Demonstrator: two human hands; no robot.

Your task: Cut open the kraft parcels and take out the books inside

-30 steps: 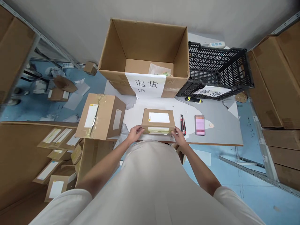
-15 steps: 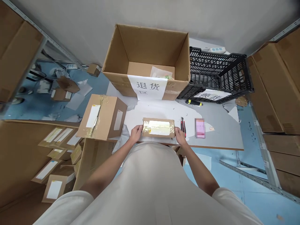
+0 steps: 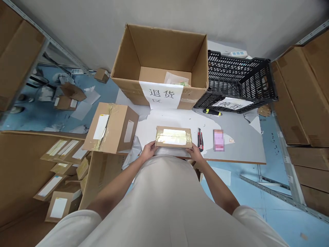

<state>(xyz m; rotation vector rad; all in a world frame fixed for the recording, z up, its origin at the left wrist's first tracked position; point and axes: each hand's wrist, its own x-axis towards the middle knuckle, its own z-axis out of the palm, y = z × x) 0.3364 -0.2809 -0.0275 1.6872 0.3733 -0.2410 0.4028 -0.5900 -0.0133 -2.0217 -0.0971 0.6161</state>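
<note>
A small taped cardboard box (image 3: 173, 137) with white labels on its top is held near the table's front edge. My left hand (image 3: 149, 150) grips its lower left corner, and my right hand (image 3: 195, 152) grips the lower right corner. The fingertips of both hands are partly hidden beneath the box. Just right of the box lies a red and black utility knife (image 3: 200, 140). Farther right is a phone (image 3: 219, 140) with a blurred pink screen.
A large open carton (image 3: 160, 92) stands at the back, beside a black plastic crate (image 3: 239, 82). A yellow-black tool (image 3: 212, 112) lies before the crate. On the left sits a bigger taped box (image 3: 109, 127), above a large carton holding several parcels (image 3: 58, 206).
The small box has tipped slightly, its near edge lifting so the front side shows. Both hands have shifted lower, to its bottom corners.
</note>
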